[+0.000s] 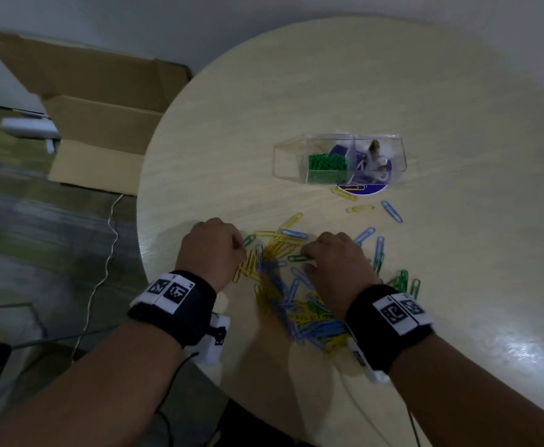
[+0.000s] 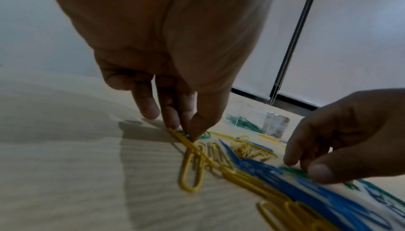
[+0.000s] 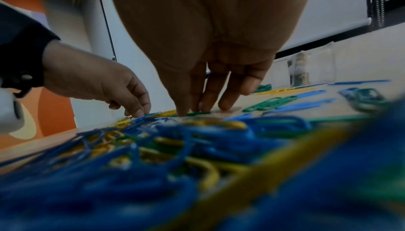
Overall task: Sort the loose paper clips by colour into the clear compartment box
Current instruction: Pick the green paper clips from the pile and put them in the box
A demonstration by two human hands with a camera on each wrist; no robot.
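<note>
Paper clips: the loose pile [image 1: 299, 304] of yellow, blue and green clips lies on the round bench [image 1: 393, 91] near its front edge, between and under the two wrists; strays trail toward the box.
Compartment box: the clear compartment box [image 1: 291, 156] stands toward the middle of the bench, well apart from the pile. One compartment holds green clips [image 1: 327, 166]; the next one holds something pale that I cannot identify.
Left hand: the left hand [image 1: 211, 248] has thumb and fingertips [image 2: 173, 118] drawn together on a green paper clip [image 2: 205, 136] at the left fringe of the pile; a yellow paper clip [image 2: 190, 170] lies against the same fingertips.
Right hand: the right hand [image 1: 336, 266] has its fingers [image 3: 208, 96] pointing down at the bench, fingertips on a second green clip [image 3: 197, 113]; whether it is pinched or only pressed I cannot tell.
Weight and stiffness: judged very light, springy coated wire; no risk of breaking.
Slipperiness: the smooth coating and the smooth bench probably let a flat clip skate away from the fingers.
Tangling: in the heap the clips overlap, so lifting one will likely drag neighbours of another colour.
Where to hold: best at one rounded end, tipping it up with a fingertip or nail, then pinching across the wire loops.
Step in hand: picking green clips out of the mix, it seems.
</note>
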